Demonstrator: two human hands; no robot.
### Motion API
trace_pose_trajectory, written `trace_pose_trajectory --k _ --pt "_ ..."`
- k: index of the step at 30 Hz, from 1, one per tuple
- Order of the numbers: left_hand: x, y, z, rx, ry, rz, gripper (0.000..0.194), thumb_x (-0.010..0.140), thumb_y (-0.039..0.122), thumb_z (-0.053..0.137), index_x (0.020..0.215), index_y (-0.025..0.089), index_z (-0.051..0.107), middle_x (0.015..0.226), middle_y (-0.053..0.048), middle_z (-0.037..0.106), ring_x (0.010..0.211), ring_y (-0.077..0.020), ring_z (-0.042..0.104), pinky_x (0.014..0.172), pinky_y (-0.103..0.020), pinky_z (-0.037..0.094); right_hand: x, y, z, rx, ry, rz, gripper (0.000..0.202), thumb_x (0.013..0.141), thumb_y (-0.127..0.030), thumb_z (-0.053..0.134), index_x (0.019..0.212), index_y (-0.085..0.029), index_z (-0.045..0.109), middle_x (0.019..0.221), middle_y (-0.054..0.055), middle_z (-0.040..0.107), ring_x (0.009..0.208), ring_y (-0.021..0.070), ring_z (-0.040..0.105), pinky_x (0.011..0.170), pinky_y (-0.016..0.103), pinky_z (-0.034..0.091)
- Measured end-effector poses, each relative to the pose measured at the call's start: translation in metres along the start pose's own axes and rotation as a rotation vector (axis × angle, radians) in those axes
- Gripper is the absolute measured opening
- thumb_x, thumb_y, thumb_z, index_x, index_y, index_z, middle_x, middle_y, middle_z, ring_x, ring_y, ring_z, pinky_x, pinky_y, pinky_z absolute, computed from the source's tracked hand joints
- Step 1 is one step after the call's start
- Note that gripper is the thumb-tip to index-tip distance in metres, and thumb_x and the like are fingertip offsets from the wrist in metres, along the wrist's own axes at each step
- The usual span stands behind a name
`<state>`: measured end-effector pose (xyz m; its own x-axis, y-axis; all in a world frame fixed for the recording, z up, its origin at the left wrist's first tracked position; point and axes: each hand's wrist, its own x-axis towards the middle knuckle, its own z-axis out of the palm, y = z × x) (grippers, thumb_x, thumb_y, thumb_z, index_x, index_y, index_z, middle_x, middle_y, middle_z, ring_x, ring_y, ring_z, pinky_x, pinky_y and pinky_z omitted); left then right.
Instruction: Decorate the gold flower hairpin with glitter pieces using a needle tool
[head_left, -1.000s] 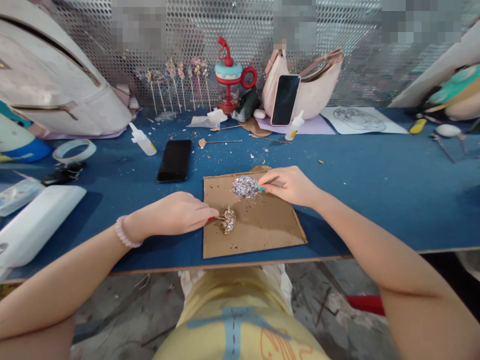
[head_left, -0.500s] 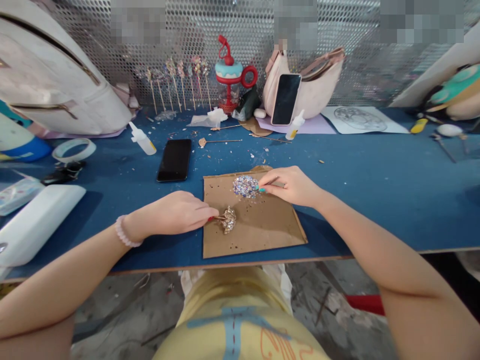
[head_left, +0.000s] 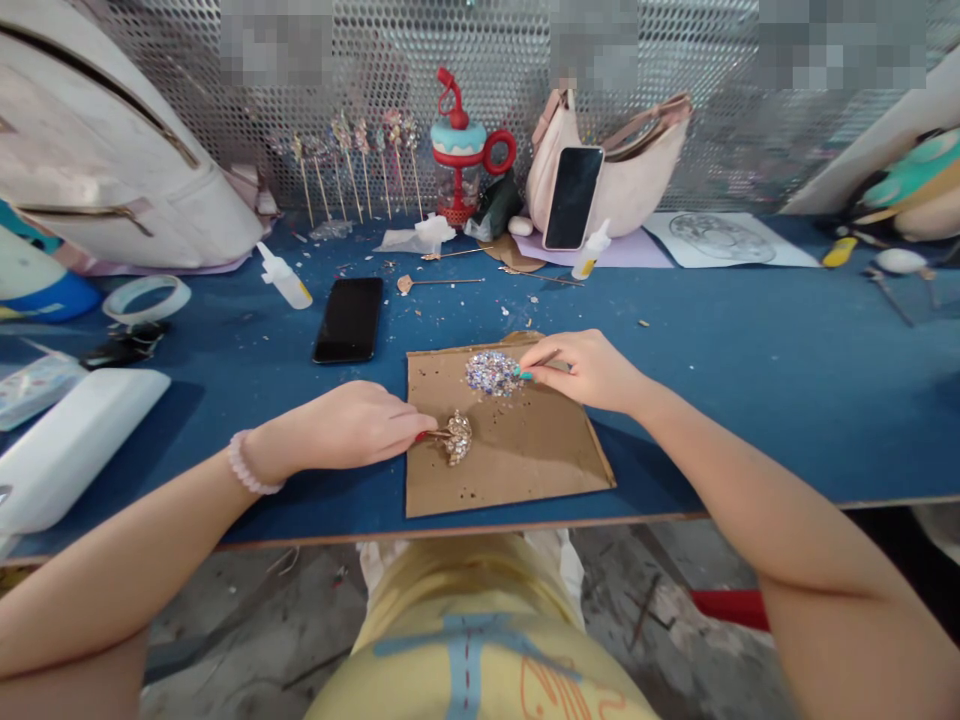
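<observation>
From the head camera, take the brown cardboard sheet (head_left: 517, 455) on the blue table (head_left: 750, 400) as your landmark. Your left hand (head_left: 352, 428) rests at the sheet's left edge, its fingertips pressed together on the stem of a gold, stone-studded ornament (head_left: 457, 438) that lies on the left half of the sheet. Your right hand (head_left: 589, 370) sits at the sheet's far right edge, pinching a thin pick stick (head_left: 541, 362) whose tip touches the pile of loose rhinestones (head_left: 491, 372) at the sheet's far middle.

To do this well, I would judge that you should keep the left pinch low and firm so the ornament cannot roll, and press the stick's tip onto a single stone rather than into the heap. Lift straight up, then carry it the short way toward the ornament without dragging through the pile.

The ornament's long axis runs roughly left to right across the sheet: the stem points left into your fingertips, the jewelled head points right, toward the sheet's middle. The stick slants from your right hand down and left toward the pile.

Beyond the sheet's far left corner lies a black phone (head_left: 349, 319), and farther left of it a small glue bottle (head_left: 283, 277).
</observation>
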<state>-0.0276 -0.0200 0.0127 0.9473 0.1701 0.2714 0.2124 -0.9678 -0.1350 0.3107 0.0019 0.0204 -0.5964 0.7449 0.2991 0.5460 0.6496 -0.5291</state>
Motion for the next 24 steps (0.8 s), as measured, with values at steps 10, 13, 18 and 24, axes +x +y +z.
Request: trace_pose_trajectory --k 10,13,18,24 --pt "0.0004 -0.0004 0.0006 0.008 0.008 0.000 0.026 0.107 0.020 0.042 0.111 0.018 0.067 0.084 -0.001 0.079 0.066 -0.0142 0.070 0.060 -0.030 0.047 -0.0010 0.0003 -0.0010 0.017 -0.030 -0.011 0.021 0.096 -0.032 0.059 0.092 -0.022 0.076 0.092 0.004 0.082 0.081 0.0156 0.073 0.065 0.027 0.051" --pt "-0.0002 -0.0011 0.0024 0.009 0.009 0.002 0.025 0.107 0.021 0.043 0.111 0.018 0.067 0.086 -0.002 0.080 0.068 -0.0143 0.071 0.061 -0.029 0.048 -0.0006 0.0001 -0.0008 0.009 -0.028 -0.020 0.020 0.096 -0.031 0.059 0.092 -0.022 0.077 0.092 0.005 0.083 0.082 0.0157 0.074 0.066 0.027 0.051" --pt "-0.0006 -0.0009 0.0030 0.012 0.005 -0.005 0.022 0.105 0.020 0.047 0.111 0.017 0.068 0.087 -0.003 0.080 0.068 -0.0154 0.072 0.059 -0.031 0.048 -0.0012 0.0002 -0.0046 0.017 0.005 -0.023 0.021 0.097 -0.033 0.059 0.093 -0.021 0.077 0.094 0.005 0.083 0.082 0.0163 0.075 0.069 0.027 0.054" --pt "0.0002 -0.0003 0.0022 0.014 0.003 -0.006 0.022 0.106 0.021 0.047 0.109 0.017 0.068 0.083 -0.003 0.079 0.066 -0.0142 0.070 0.059 -0.029 0.047 -0.0007 0.0024 -0.0038 0.004 -0.005 -0.025 0.021 0.097 -0.033 0.059 0.094 -0.021 0.077 0.094 0.006 0.082 0.084 0.0171 0.076 0.075 0.029 0.056"
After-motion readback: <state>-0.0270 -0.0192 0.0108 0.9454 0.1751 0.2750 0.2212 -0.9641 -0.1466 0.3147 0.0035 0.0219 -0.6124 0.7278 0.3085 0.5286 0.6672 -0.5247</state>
